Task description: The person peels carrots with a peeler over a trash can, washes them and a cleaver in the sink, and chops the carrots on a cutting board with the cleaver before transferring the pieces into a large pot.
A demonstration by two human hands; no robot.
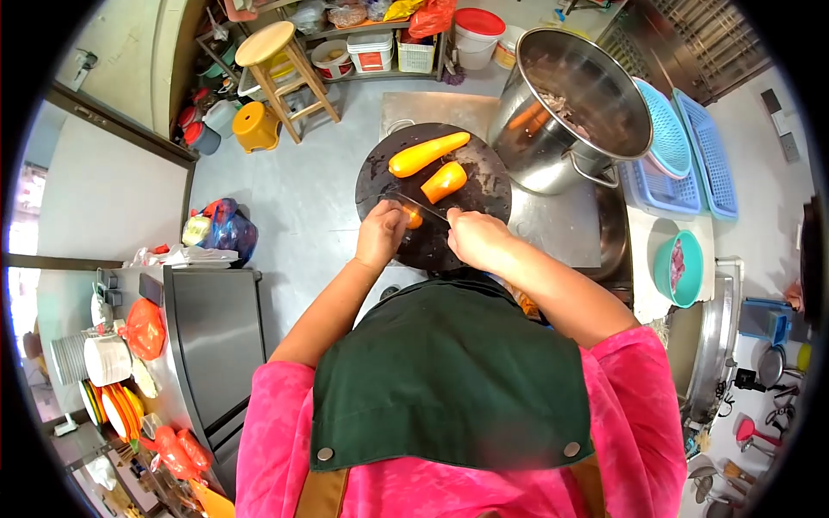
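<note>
A round dark cutting board [492,194] lies in front of me. On its far part rests a long peeled carrot [429,154], with a thick carrot piece [445,182] just nearer. My right hand [477,236] is closed around a knife, whose thin blade [425,207] slants across the board toward the left. Bent fingers of my left hand [382,233] grip a smaller carrot piece [414,217] close beside the blade. The knife's handle is hidden inside my right hand.
A tall steel pot [540,147] holding what looks like meat stands right of the board on a metal surface. Beyond it are blue baskets [665,190] and a turquoise bowl [665,269]. A wooden stool [289,78] and yellow stool [256,126] stand on the floor ahead left.
</note>
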